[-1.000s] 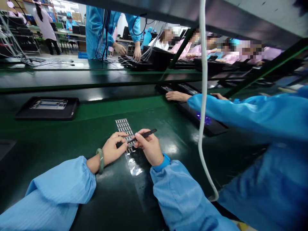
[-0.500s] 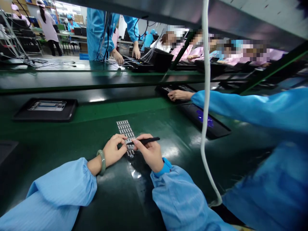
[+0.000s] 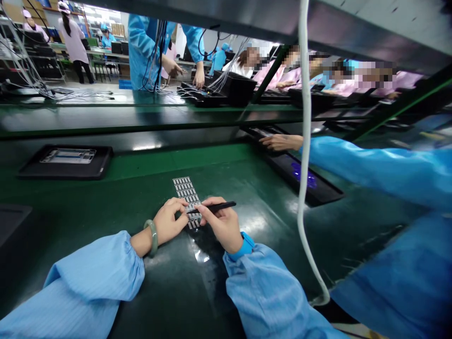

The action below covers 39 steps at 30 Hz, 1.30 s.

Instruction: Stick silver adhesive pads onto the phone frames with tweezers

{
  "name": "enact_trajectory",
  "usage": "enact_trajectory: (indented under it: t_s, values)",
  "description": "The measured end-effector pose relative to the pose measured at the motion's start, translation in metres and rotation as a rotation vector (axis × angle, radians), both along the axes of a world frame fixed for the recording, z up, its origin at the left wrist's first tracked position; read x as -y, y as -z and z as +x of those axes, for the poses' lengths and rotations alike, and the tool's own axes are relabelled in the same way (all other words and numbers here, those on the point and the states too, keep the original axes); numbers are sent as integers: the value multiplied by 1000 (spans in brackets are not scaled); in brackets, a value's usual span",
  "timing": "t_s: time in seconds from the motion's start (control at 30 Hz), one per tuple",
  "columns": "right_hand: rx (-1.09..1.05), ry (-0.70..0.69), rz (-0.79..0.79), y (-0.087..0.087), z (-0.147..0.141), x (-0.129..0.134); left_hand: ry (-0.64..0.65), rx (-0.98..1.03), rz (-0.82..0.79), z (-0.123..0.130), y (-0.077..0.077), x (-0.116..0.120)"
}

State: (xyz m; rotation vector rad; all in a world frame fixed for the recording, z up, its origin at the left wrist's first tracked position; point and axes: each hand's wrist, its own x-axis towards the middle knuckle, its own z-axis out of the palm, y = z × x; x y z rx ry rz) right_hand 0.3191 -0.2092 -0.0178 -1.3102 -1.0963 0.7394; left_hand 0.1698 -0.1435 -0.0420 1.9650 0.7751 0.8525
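1. Head view: sheet [image 3: 182,187] flat mid-bench [image 3: 158,287], in from far edge. Right hand [image 3: 226,230] grips tweezers [image 3: 224,205], tip over sheet.
2. Left hand [image 3: 170,222]: fingertips at sheet's left side; pinch or press, can't tell. If contact is light, sheet could skid or twist.
3. Tip near left fingers: a slip could poke them.
4. Steep tip or hard push could scratch or bend thin pieces.
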Motion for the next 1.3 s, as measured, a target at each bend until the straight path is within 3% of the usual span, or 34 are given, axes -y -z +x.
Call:
enact_trajectory:
  t_s: [1.3]
  values:
    - [-53, -4, -26, 0, 2, 0, 26, 11, 34, 0, 3, -1]
